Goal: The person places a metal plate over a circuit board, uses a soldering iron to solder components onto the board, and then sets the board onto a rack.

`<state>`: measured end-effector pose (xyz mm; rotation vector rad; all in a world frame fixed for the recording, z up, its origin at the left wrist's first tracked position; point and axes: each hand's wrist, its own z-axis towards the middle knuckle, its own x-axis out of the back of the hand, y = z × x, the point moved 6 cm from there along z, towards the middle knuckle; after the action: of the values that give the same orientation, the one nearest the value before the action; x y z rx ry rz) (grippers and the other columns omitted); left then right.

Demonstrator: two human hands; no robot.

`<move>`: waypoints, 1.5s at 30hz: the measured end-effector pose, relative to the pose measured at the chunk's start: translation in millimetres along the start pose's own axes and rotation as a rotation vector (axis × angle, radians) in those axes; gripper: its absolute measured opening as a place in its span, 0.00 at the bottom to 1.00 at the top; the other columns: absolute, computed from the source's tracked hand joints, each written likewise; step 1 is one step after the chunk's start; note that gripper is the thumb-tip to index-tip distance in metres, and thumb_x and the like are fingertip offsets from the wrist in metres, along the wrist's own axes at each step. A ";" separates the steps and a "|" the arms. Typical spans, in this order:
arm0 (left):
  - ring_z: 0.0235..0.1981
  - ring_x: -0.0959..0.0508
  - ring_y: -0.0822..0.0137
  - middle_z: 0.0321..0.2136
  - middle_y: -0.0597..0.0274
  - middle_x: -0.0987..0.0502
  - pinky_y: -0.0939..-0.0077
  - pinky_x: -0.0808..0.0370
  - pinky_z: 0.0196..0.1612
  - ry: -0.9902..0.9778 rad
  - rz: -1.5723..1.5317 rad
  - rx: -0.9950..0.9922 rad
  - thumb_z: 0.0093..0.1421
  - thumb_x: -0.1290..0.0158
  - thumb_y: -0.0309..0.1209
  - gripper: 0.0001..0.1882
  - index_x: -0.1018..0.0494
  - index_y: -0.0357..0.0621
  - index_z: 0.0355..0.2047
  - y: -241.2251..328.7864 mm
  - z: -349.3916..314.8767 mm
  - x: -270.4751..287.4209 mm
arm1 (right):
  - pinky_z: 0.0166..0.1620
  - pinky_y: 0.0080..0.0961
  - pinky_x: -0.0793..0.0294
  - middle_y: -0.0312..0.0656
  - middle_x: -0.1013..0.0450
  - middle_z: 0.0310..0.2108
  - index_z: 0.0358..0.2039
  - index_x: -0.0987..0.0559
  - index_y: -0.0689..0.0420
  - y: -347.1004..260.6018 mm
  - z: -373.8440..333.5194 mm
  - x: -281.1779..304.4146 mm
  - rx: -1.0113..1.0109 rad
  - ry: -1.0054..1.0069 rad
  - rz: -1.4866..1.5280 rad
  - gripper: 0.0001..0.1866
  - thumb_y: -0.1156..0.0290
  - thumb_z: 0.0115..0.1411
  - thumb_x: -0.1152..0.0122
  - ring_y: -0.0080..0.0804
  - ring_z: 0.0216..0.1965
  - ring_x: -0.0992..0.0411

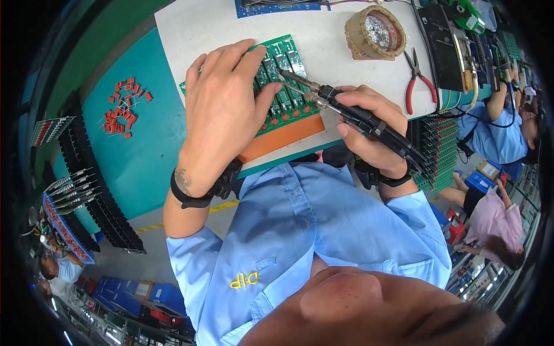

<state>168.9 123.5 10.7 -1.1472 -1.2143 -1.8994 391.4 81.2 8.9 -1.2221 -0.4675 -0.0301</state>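
Observation:
My left hand (222, 95) lies over the left part of a green circuit board panel (295, 64), fingers stretched out and thumb apart. The palm side is hidden against the panel. In my right hand (378, 135) are black soldering tweezers (365, 119), held like a pen with two metal tips pointing left. Those tips are over the middle of the panel, close to my left thumb; whether they touch it I cannot tell. Rows of small parts cover the panel. An orange strip (288, 137) shows along its near edge.
Red components (124, 106) with wire leads lie loose on the green mat (156, 173). A round solder pot (376, 33) and red-handled pliers (418, 83) are on the white sheet (323, 29). Black slotted racks (92, 161) stand left; stacked green boards (441, 150) stand right. Other people work beyond.

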 end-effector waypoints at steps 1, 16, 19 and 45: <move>0.59 0.24 0.53 0.56 0.55 0.20 0.47 0.36 0.67 0.002 0.002 -0.002 0.56 0.31 0.36 0.25 0.20 0.41 0.52 0.0 0.0 0.0 | 0.60 0.45 0.23 0.42 0.22 0.29 0.49 0.19 0.64 -0.2 0.2 0.0 0.000 0.000 0.000 0.20 0.76 0.55 0.29 0.36 0.35 0.21; 0.59 0.24 0.53 0.56 0.55 0.20 0.46 0.35 0.67 0.002 0.018 0.007 0.56 0.31 0.36 0.25 0.19 0.41 0.52 1.8 -0.1 0.2 | 0.60 0.43 0.24 0.42 0.23 0.29 0.49 0.19 0.65 -5.6 2.2 -0.5 -0.012 -0.009 -0.013 0.20 0.76 0.55 0.29 0.35 0.34 0.22; 0.60 0.24 0.53 0.56 0.56 0.20 0.46 0.36 0.67 0.006 0.028 0.006 0.56 0.31 0.37 0.25 0.19 0.41 0.53 1.8 -0.3 -0.1 | 0.60 0.42 0.24 0.42 0.23 0.29 0.49 0.19 0.65 -8.4 -1.3 4.2 -0.009 0.003 -0.016 0.20 0.76 0.55 0.29 0.35 0.34 0.22; 0.60 0.25 0.52 0.57 0.54 0.22 0.48 0.37 0.68 0.028 -0.002 0.017 0.55 0.30 0.38 0.27 0.20 0.43 0.54 -8.5 -11.8 3.8 | 0.42 0.27 0.24 0.47 0.22 0.35 0.51 0.20 0.67 0.5 -1.3 -12.3 -0.006 -0.020 0.028 0.21 0.77 0.56 0.29 0.32 0.35 0.22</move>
<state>156.2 115.9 8.3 -1.1075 -1.2148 -1.8974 380.8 77.4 3.7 -1.2357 -0.4677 0.0045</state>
